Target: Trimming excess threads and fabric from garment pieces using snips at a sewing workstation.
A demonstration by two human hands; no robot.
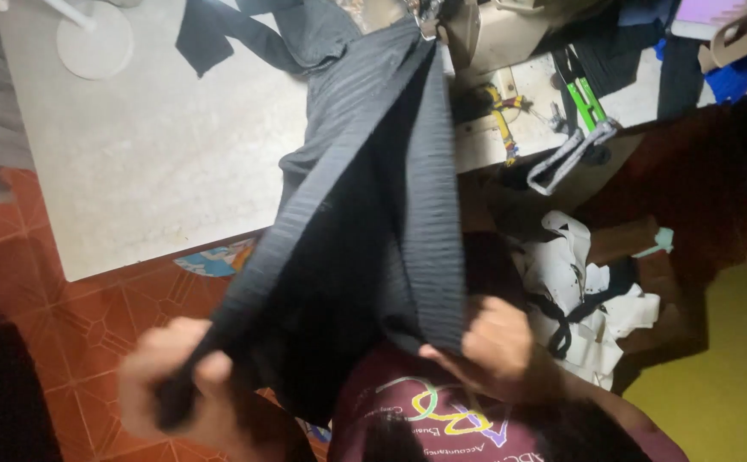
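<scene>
Black ribbed fabric (365,214), a long folded garment, runs lengthwise from the pale stone-topped bench (160,154) at upper centre down toward the person; the left hand (177,385), blurred, has its grip closed around the lower left edge; the right hand (498,342) pinches the lower right edge between closed fingers; the cloth's top end is cut off behind a sewing machine (485,34).

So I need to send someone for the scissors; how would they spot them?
Start at the pale worktable and follow the black fabric to its right side. The scissors lie beyond it near the table edge, the only thing there with bright green handles.
</scene>
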